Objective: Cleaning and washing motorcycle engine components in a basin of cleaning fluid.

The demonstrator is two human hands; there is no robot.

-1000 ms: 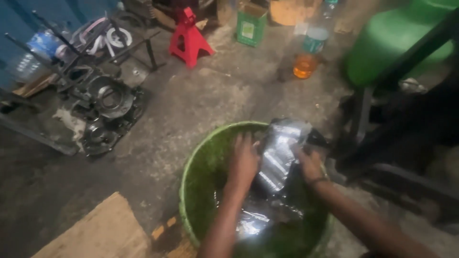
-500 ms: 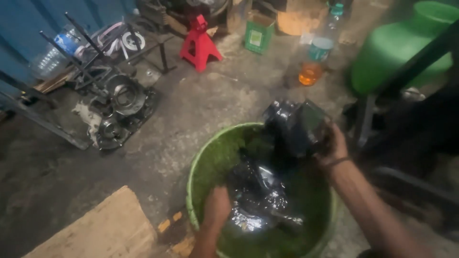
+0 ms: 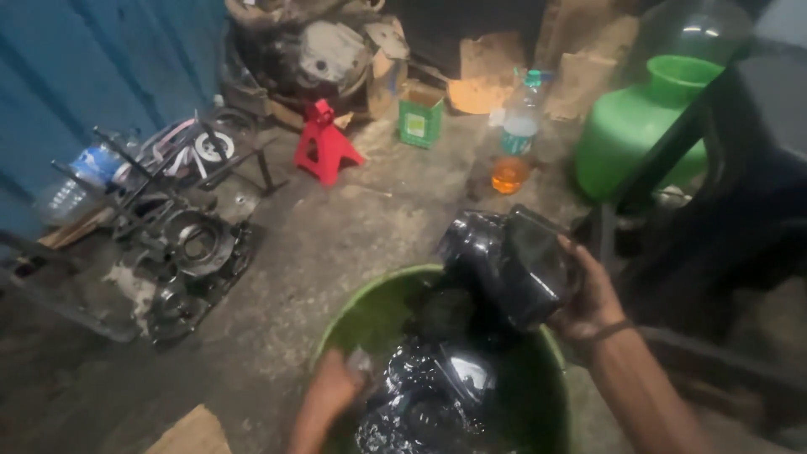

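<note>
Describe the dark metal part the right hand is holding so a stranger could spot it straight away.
Find the green tub at the bottom of the view. Over its far rim the right hand holds up a wet black casing. It is the only part lifted out of the tub, glossier than the dry grey engine parts lying at left.

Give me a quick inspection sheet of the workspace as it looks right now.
Surface: bare, stained concrete floor.
Job's things: wet black engine casing held above green basin of dark liquid; more black parts inside.
Clutter: red jack stand, engine parts, bottle of orange liquid, green carton, green jug.
Grippers: right hand grips casing; left hand in basin.
Cables: nothing seen.
Surroundings: blue wall.
</note>
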